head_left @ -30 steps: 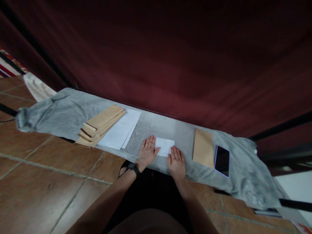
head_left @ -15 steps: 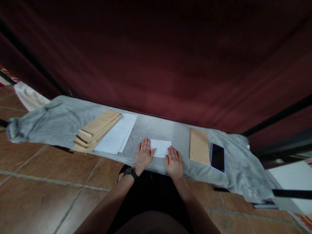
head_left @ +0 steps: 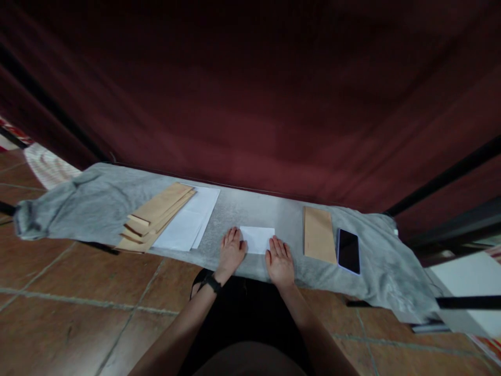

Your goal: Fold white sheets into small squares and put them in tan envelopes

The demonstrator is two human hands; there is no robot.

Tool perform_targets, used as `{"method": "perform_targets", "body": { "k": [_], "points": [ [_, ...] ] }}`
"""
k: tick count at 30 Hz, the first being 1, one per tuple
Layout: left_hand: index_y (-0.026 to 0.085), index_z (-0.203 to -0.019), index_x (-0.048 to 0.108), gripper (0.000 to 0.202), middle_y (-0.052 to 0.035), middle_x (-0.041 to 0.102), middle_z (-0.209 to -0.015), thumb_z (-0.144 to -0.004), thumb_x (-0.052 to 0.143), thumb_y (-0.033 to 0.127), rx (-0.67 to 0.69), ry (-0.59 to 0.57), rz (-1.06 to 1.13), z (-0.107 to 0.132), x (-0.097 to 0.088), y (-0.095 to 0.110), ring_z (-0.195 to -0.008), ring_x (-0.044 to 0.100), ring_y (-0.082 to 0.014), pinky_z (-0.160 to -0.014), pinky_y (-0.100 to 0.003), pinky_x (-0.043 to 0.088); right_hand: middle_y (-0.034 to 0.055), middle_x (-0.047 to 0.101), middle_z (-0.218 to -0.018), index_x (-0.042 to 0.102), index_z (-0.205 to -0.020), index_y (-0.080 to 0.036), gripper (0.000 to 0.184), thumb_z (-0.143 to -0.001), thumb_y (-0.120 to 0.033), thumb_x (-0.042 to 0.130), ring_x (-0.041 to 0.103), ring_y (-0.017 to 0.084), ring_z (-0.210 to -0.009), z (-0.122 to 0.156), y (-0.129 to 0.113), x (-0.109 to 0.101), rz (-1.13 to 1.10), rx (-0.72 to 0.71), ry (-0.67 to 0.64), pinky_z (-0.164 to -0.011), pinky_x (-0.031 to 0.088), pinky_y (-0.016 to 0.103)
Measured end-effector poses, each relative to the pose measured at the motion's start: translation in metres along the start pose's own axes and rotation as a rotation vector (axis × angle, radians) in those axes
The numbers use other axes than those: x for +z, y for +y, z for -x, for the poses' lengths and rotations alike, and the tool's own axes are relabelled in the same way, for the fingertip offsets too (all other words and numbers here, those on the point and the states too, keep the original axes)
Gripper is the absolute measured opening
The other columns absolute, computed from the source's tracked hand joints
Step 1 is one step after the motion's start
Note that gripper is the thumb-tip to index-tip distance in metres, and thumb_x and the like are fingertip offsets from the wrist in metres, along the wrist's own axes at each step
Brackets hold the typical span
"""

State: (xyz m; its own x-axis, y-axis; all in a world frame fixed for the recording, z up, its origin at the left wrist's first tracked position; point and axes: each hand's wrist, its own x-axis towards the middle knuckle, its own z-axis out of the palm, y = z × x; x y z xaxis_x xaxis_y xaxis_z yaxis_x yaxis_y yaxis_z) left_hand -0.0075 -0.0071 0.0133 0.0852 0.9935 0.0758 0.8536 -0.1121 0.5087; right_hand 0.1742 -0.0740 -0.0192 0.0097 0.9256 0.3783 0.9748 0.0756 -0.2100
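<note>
A small white sheet of paper (head_left: 257, 239), apparently folded, lies flat on the grey cloth (head_left: 258, 209) in front of me. At its left edge rests my left hand (head_left: 232, 252), palm down, with the thumb against the paper and a dark watch on the wrist. My right hand (head_left: 281, 262) lies palm down at the paper's right edge, fingers stretched out. Neither hand grips anything. To the right is a brown envelope (head_left: 319, 235). On the left, several brown paper envelopes (head_left: 160, 206) are fanned out over larger white sheets (head_left: 182, 230).
A phone (head_left: 348, 251) with a dark screen lies right of the single envelope. Behind the narrow cloth-covered surface hangs a dark red curtain (head_left: 250, 130). Black bars (head_left: 450, 175) stand at both sides. Brown floor tiles (head_left: 90, 271) show below.
The fingers of my left hand have drawn in slightly and the hand sits a little lower. My right hand stays in place. The view has tilted slightly.
</note>
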Motion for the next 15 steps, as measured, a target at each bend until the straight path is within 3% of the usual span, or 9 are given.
{"method": "perform_targets", "body": {
  "k": [4,8,12,15],
  "points": [
    [0.016,-0.118,0.066,0.038,-0.014,0.059,-0.139,-0.082,0.057,0.019,-0.155,0.045,0.372,-0.01,-0.004,0.01,-0.134,0.048,-0.0299,-0.116,-0.044,0.031,0.0138,0.053,-0.148,0.052,-0.145,-0.012,0.047,-0.103,-0.028,0.038,0.049,0.025,-0.137,0.0,0.001,0.001,-0.006,0.004,-0.007,-0.118,0.029,0.045],
    [0.019,-0.097,0.069,0.025,-0.0091,0.071,-0.108,-0.074,0.061,0.017,-0.253,0.059,0.508,-0.026,-0.003,0.011,-0.114,0.06,-0.0278,-0.102,-0.039,0.042,0.0139,0.052,-0.148,0.051,-0.145,-0.011,0.047,-0.103,-0.028,0.037,0.047,0.026,-0.139,0.0,0.001,0.001,-0.007,0.013,-0.023,-0.118,0.028,0.045],
    [0.021,-0.082,0.067,0.013,-0.0018,0.068,-0.077,-0.07,0.064,0.021,-0.352,0.055,0.699,-0.036,-0.003,0.01,-0.083,0.065,-0.0223,-0.073,-0.029,0.048,0.0146,0.052,-0.149,0.051,-0.145,-0.01,0.047,-0.103,-0.027,0.036,0.047,0.026,-0.139,0.0,0.0,0.001,0.0,0.01,-0.037,-0.119,0.028,0.045],
    [0.018,-0.08,0.067,0.017,0.0,0.066,-0.068,-0.064,0.068,0.024,-0.415,0.044,0.866,-0.037,-0.006,0.008,-0.069,0.063,-0.0193,-0.061,-0.026,0.045,0.0143,0.052,-0.149,0.051,-0.145,-0.01,0.048,-0.103,-0.026,0.036,0.046,0.026,-0.139,0.001,0.0,0.001,-0.005,0.004,-0.034,-0.119,0.027,0.045]
  ]
}}
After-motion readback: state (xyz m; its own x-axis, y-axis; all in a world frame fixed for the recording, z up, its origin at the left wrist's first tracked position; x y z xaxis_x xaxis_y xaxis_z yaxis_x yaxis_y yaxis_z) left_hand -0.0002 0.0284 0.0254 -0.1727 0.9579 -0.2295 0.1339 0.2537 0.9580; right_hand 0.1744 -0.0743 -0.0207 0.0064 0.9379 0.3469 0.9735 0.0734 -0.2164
